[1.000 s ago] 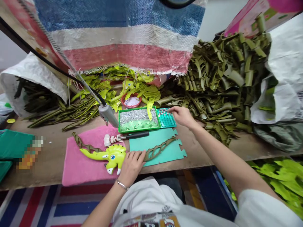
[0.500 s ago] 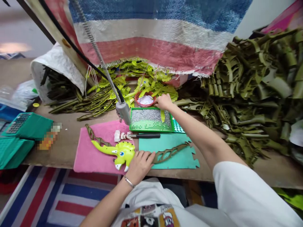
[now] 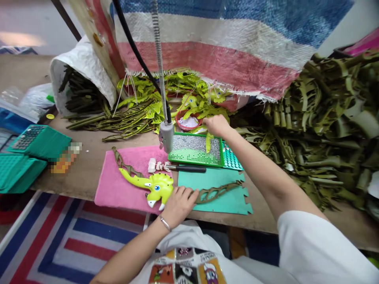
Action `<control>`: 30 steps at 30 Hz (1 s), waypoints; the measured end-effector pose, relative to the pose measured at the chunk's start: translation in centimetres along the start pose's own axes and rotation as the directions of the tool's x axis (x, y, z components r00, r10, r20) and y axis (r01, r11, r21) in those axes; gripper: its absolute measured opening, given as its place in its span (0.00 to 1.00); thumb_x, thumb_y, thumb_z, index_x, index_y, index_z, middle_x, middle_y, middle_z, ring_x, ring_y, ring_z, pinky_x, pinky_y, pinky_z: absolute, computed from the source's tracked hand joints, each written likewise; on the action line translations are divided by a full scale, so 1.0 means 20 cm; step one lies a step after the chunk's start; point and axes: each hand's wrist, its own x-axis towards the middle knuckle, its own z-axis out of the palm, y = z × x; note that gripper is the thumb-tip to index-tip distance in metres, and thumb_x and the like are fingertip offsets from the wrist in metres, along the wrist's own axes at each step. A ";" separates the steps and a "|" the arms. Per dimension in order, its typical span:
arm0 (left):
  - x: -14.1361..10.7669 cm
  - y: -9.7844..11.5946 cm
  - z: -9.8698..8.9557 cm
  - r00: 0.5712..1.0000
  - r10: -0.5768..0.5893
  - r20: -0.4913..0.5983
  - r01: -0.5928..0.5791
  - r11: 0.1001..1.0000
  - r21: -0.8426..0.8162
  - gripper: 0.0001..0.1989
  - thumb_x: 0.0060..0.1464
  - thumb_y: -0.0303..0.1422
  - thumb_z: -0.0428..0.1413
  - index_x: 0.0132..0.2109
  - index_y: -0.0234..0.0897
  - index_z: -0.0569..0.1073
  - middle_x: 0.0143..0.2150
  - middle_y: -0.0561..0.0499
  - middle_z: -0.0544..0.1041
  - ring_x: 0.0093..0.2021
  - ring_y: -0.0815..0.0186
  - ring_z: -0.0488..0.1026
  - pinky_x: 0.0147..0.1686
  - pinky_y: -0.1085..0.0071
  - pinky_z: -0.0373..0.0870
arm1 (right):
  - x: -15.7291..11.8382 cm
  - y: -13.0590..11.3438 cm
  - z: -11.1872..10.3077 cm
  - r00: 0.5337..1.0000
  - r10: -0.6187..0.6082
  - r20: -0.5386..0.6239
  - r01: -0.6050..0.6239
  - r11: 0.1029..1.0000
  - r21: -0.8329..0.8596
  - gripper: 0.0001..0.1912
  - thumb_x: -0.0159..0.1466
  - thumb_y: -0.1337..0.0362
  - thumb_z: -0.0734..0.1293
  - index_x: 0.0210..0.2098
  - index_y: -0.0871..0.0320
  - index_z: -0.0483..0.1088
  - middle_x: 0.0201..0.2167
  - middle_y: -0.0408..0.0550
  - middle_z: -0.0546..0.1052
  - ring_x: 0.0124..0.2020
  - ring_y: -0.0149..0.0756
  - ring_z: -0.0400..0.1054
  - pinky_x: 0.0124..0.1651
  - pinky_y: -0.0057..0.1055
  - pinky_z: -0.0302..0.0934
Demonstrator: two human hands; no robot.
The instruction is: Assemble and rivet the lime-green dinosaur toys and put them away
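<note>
While well apart: left hand [image 3: 179, 206] on toy dinosaur [image 3: 158, 187], right hand [image 3: 217, 126] at bead tray [image 3: 195, 162].
Beside left hand, pink foam mat [image 3: 111, 189] on wooden bench [image 3: 85, 169].

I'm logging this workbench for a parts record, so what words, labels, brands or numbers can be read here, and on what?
No text can be read clearly:
Keys of the teal calculator: too small to read.
Pixelated patch on the bench: blurred, unreadable.
Printed T-shirt: cartoon panels, any lettering unreadable.
</note>
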 end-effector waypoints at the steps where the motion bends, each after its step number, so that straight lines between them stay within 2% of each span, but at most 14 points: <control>1: 0.00 0.00 0.00 1.000 -0.003 0.014 0.003 1.000 0.001 0.22 0.63 0.36 0.57 0.61 0.37 0.65 0.46 0.46 0.76 0.42 0.59 0.71 0.40 0.61 0.67 | -0.02 0.03 -0.01 1.000 -0.019 -0.016 0.019 1.000 0.019 0.18 0.66 0.68 0.58 0.50 0.56 0.75 0.44 0.57 0.80 0.43 0.45 0.74 0.44 0.37 0.60; 3: 0.01 0.00 -0.01 0.999 -0.007 0.036 0.007 1.000 0.003 0.22 0.63 0.35 0.57 0.62 0.38 0.65 0.46 0.46 0.76 0.43 0.59 0.71 0.41 0.61 0.67 | -0.07 0.09 -0.01 0.994 -0.038 -0.099 0.046 0.996 0.078 0.18 0.65 0.69 0.60 0.49 0.55 0.77 0.44 0.55 0.80 0.40 0.43 0.74 0.41 0.35 0.61; 5: 0.01 0.00 -0.02 0.999 -0.009 0.043 0.009 1.000 0.001 0.22 0.63 0.35 0.57 0.62 0.38 0.65 0.46 0.45 0.76 0.44 0.59 0.71 0.41 0.61 0.67 | -0.16 0.16 -0.01 0.972 -0.001 -0.236 0.041 0.985 0.165 0.18 0.65 0.69 0.59 0.48 0.58 0.77 0.44 0.57 0.79 0.40 0.43 0.74 0.41 0.35 0.63; 8: 0.01 0.00 -0.02 0.999 -0.010 0.036 0.010 1.000 -0.003 0.22 0.62 0.34 0.58 0.61 0.37 0.65 0.46 0.46 0.75 0.44 0.58 0.71 0.40 0.61 0.66 | -0.33 0.24 0.00 0.901 0.182 -0.395 -0.027 0.930 0.366 0.18 0.65 0.69 0.58 0.46 0.61 0.78 0.42 0.57 0.80 0.41 0.43 0.74 0.46 0.36 0.66; 10: 0.01 -0.01 -0.02 0.999 -0.008 0.031 0.008 1.000 -0.008 0.22 0.61 0.34 0.58 0.61 0.36 0.65 0.46 0.45 0.75 0.44 0.58 0.70 0.41 0.61 0.66 | -0.45 0.27 0.02 0.861 0.356 -0.363 -0.112 0.829 0.548 0.17 0.64 0.69 0.60 0.44 0.61 0.79 0.37 0.54 0.81 0.37 0.40 0.75 0.46 0.36 0.68; 12: 0.02 -0.02 -0.02 0.999 -0.004 0.032 0.004 1.000 -0.013 0.23 0.61 0.34 0.58 0.61 0.36 0.65 0.47 0.45 0.75 0.45 0.57 0.70 0.43 0.60 0.67 | -0.54 0.28 0.05 0.831 0.490 -0.264 -0.183 0.687 0.703 0.15 0.63 0.69 0.61 0.42 0.61 0.79 0.30 0.50 0.81 0.31 0.38 0.75 0.43 0.36 0.70; 15: 0.02 -0.02 -0.03 0.999 -0.007 0.041 0.007 1.000 -0.018 0.23 0.61 0.33 0.58 0.61 0.36 0.65 0.47 0.45 0.75 0.45 0.57 0.70 0.43 0.60 0.67 | -0.63 0.24 0.10 0.800 0.570 -0.188 -0.186 0.534 0.825 0.13 0.61 0.68 0.63 0.40 0.61 0.79 0.26 0.48 0.80 0.28 0.39 0.76 0.41 0.37 0.71; 18: 0.02 -0.01 -0.04 0.998 -0.020 0.054 0.020 1.000 -0.011 0.23 0.61 0.33 0.58 0.61 0.36 0.65 0.48 0.46 0.75 0.45 0.57 0.70 0.43 0.60 0.67 | -0.62 0.18 0.16 0.781 0.611 -0.131 -0.156 0.393 0.906 0.12 0.60 0.67 0.64 0.38 0.62 0.79 0.25 0.49 0.80 0.28 0.40 0.77 0.39 0.39 0.73; 20: 0.02 0.00 -0.05 0.998 -0.025 0.065 0.026 1.000 -0.007 0.23 0.61 0.34 0.58 0.61 0.36 0.65 0.48 0.46 0.75 0.45 0.57 0.70 0.44 0.59 0.67 | -0.58 0.15 0.19 0.769 0.634 -0.078 -0.138 0.284 0.949 0.11 0.59 0.68 0.65 0.38 0.63 0.78 0.24 0.50 0.80 0.28 0.41 0.77 0.37 0.39 0.73; 22: 0.02 0.00 -0.05 0.997 -0.030 0.072 0.031 0.999 -0.008 0.23 0.61 0.35 0.58 0.61 0.37 0.66 0.47 0.46 0.75 0.46 0.57 0.70 0.44 0.60 0.67 | -0.50 0.12 0.19 0.754 0.653 -0.070 -0.109 0.229 0.967 0.11 0.58 0.68 0.65 0.37 0.62 0.78 0.26 0.51 0.81 0.28 0.42 0.77 0.37 0.39 0.74; 24: 0.02 0.00 -0.05 0.997 -0.039 0.072 0.040 0.999 -0.012 0.23 0.61 0.36 0.58 0.61 0.38 0.66 0.47 0.46 0.75 0.46 0.57 0.70 0.44 0.60 0.67 | -0.39 0.10 0.18 0.736 0.666 -0.123 -0.075 0.261 0.963 0.11 0.58 0.67 0.66 0.37 0.62 0.78 0.29 0.53 0.82 0.29 0.42 0.78 0.39 0.40 0.74; 28: 0.02 0.01 -0.04 0.996 -0.054 0.075 0.055 0.998 -0.012 0.23 0.61 0.37 0.59 0.61 0.38 0.66 0.46 0.46 0.74 0.45 0.57 0.70 0.42 0.60 0.67 | -0.19 0.05 0.13 0.729 0.612 -0.306 -0.011 0.457 0.889 0.11 0.60 0.66 0.65 0.38 0.60 0.79 0.36 0.53 0.83 0.37 0.44 0.78 0.47 0.43 0.73; 30: 0.03 0.01 -0.04 0.996 -0.053 0.078 0.054 0.998 -0.015 0.23 0.61 0.37 0.58 0.61 0.38 0.65 0.46 0.46 0.74 0.45 0.57 0.69 0.42 0.60 0.67 | -0.12 0.02 0.12 0.739 0.576 -0.350 0.011 0.509 0.861 0.11 0.60 0.66 0.65 0.38 0.60 0.78 0.37 0.53 0.83 0.38 0.43 0.78 0.49 0.43 0.72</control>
